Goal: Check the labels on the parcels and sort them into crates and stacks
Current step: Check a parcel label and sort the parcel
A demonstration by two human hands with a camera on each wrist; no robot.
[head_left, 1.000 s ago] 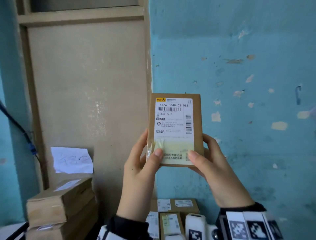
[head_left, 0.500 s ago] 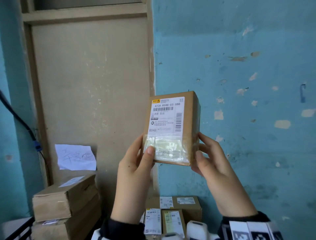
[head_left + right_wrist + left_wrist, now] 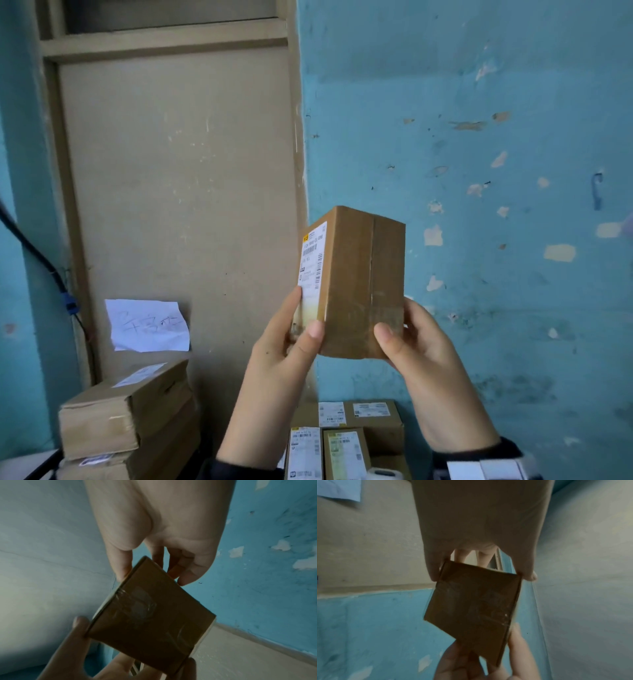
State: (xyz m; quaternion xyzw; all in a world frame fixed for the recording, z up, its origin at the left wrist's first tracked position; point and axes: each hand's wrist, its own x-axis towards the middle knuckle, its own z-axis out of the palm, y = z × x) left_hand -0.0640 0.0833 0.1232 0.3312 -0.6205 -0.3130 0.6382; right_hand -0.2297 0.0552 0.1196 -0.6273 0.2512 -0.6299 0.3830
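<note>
— Hands, status? Left hand [image 3: 284,346] and right hand [image 3: 416,346]: each grips a lower corner of the parcel [image 3: 359,284], thumbs in front, fingers behind.

— Parcel, position? Raised upright between both hands before the blue wall [image 3: 496,137]; long axis vertical; neither hand nearer.

— Label [image 3: 312,262]? On the left-turned face, edge-on to view.

— Change against earlier frames? Label then faced the camera squarely; parcel since rotated, taped side now forward.
</note>
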